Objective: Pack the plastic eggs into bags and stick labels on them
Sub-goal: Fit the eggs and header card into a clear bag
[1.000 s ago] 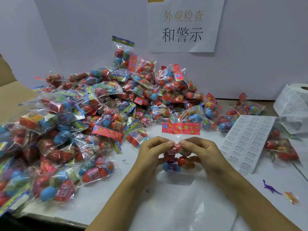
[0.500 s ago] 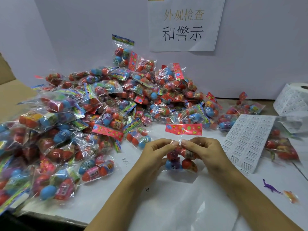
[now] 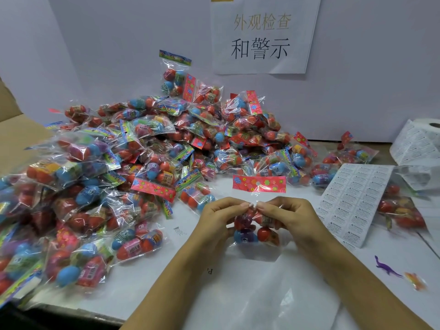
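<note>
— What changed?
— Little; the left hand and right hand still pinch the crinkly clear bag of glossy eggs, frame centre, perhaps lifted off the desk; its pink header sits level.

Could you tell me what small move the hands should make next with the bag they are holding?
Probably free the right hand to peel a sticker from the label sheet beside it: both hands pinch the filled bag below its red header, and no white label shows on it.
</note>
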`<state>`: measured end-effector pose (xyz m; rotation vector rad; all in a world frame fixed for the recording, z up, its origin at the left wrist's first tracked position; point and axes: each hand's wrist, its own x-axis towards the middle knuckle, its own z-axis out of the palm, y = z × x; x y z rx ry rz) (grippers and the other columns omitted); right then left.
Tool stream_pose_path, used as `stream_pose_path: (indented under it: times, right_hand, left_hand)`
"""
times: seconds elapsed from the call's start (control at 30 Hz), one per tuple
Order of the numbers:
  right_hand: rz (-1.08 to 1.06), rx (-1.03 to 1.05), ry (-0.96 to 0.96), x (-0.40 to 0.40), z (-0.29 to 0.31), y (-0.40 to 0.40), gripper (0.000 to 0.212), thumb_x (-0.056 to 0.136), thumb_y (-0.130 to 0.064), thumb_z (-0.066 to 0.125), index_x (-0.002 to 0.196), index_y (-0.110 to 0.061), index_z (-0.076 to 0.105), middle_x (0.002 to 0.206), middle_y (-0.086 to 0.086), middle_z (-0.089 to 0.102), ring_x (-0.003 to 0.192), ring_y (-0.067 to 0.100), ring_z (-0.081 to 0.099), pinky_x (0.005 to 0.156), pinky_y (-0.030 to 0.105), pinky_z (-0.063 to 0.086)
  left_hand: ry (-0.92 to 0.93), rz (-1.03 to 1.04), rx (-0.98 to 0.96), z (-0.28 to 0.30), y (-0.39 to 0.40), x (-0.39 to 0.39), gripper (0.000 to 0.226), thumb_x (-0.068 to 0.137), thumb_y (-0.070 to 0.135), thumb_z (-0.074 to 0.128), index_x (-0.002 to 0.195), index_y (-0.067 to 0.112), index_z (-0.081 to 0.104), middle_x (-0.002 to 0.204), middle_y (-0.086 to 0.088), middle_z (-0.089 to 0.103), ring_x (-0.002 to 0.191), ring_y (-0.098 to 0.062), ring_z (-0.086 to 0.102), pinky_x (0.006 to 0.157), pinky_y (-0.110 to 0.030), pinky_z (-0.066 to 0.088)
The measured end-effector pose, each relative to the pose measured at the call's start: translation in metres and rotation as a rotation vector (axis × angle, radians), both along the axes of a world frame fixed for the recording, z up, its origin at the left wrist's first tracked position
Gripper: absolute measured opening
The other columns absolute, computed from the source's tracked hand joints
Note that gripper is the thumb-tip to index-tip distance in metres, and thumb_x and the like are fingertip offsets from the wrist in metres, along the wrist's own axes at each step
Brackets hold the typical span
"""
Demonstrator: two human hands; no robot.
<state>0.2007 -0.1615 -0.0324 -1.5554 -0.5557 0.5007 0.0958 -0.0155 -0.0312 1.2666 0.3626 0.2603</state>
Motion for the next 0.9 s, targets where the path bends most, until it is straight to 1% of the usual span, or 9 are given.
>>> stream_pose_path:
  times: [0.1,0.13,0.2,0.27,0.4,0.6,0.7,0.77,0.9]
  right_hand:
    - [-0.005,-0.002,0.044,0.0001,-0.0011,0.0008,0.043,0.061,-0.053,0.082,0.078,-0.013,0.081,0.082,0.024,0.071,0.074,0.026,0.06,0.079,0.057,0.054]
    - [-0.011,-0.009,0.055,-0.0001,-0.0014,0.0011,0.045,0.061,-0.055,0.081,0.08,-0.014,0.081,0.088,0.024,0.072,0.077,0.03,0.061,0.085,0.061,0.054]
    - [-0.022,-0.014,0.059,-0.001,-0.001,0.0014,0.05,0.061,-0.063,0.078,0.086,-0.02,0.082,0.09,0.013,0.076,0.083,0.03,0.067,0.089,0.056,0.055]
    - [-0.046,0.017,0.068,-0.0006,0.0002,0.0008,0.053,0.059,-0.065,0.076,0.089,-0.023,0.082,0.091,0.004,0.078,0.087,0.025,0.07,0.085,0.049,0.057]
    - [-0.065,0.043,0.085,0.0006,0.0029,-0.0005,0.047,0.06,-0.06,0.078,0.085,-0.02,0.082,0.092,0.004,0.078,0.088,0.022,0.07,0.085,0.046,0.054]
    - [-0.058,0.041,0.105,-0.0007,0.0024,-0.0005,0.045,0.064,-0.059,0.077,0.087,-0.021,0.082,0.094,0.003,0.078,0.092,0.023,0.072,0.081,0.041,0.059]
    - [-0.061,0.063,0.134,-0.0005,0.0027,-0.0009,0.046,0.063,-0.057,0.079,0.087,-0.018,0.082,0.093,0.005,0.078,0.086,0.02,0.073,0.07,0.031,0.06]
    - [-0.065,0.072,0.142,-0.001,0.0037,-0.0006,0.046,0.062,-0.057,0.079,0.086,-0.017,0.082,0.092,0.005,0.078,0.081,0.015,0.072,0.068,0.028,0.059]
    - [-0.061,0.108,0.157,-0.0013,0.0063,-0.0009,0.044,0.06,-0.054,0.08,0.088,-0.02,0.082,0.09,0.004,0.078,0.076,0.014,0.073,0.064,0.025,0.058]
  left_hand:
    - [0.003,0.004,-0.014,0.0008,-0.0012,-0.0003,0.018,0.096,0.024,0.067,0.094,0.012,0.08,0.098,-0.012,0.075,0.095,-0.025,0.074,0.069,-0.035,0.06]
    - [0.011,0.017,-0.028,0.0009,-0.0011,-0.0003,0.021,0.097,0.03,0.065,0.097,0.015,0.081,0.102,-0.011,0.076,0.097,-0.026,0.074,0.071,-0.038,0.062]
    - [0.023,0.042,-0.046,0.0015,0.0,-0.0006,0.024,0.098,0.035,0.063,0.098,0.019,0.081,0.104,-0.009,0.077,0.099,-0.026,0.075,0.076,-0.042,0.064]
    - [0.014,0.047,-0.05,0.0023,0.0002,-0.0012,0.024,0.099,0.034,0.062,0.096,0.019,0.081,0.103,-0.008,0.078,0.096,-0.024,0.076,0.073,-0.041,0.064]
    - [-0.014,0.069,-0.061,0.0048,-0.0021,-0.0015,0.026,0.101,0.03,0.059,0.092,0.021,0.082,0.093,-0.002,0.079,0.086,-0.015,0.076,0.063,-0.033,0.06]
    - [-0.025,0.072,-0.049,0.0028,0.0008,-0.0006,0.026,0.101,0.032,0.059,0.092,0.023,0.082,0.095,-0.003,0.079,0.086,-0.016,0.076,0.065,-0.032,0.06]
    - [0.001,0.051,-0.029,0.0012,0.0024,0.0003,0.022,0.091,0.042,0.065,0.093,0.027,0.081,0.097,-0.003,0.079,0.09,-0.017,0.076,0.068,-0.032,0.06]
    - [0.016,0.037,-0.024,-0.0003,0.0026,0.0012,0.029,0.082,0.048,0.068,0.094,0.026,0.081,0.099,-0.001,0.078,0.092,-0.017,0.076,0.069,-0.034,0.061]
    - [-0.015,0.046,-0.04,-0.0031,0.0035,0.0009,0.028,0.083,0.04,0.072,0.098,0.018,0.081,0.1,-0.007,0.076,0.089,-0.02,0.074,0.068,-0.039,0.061]
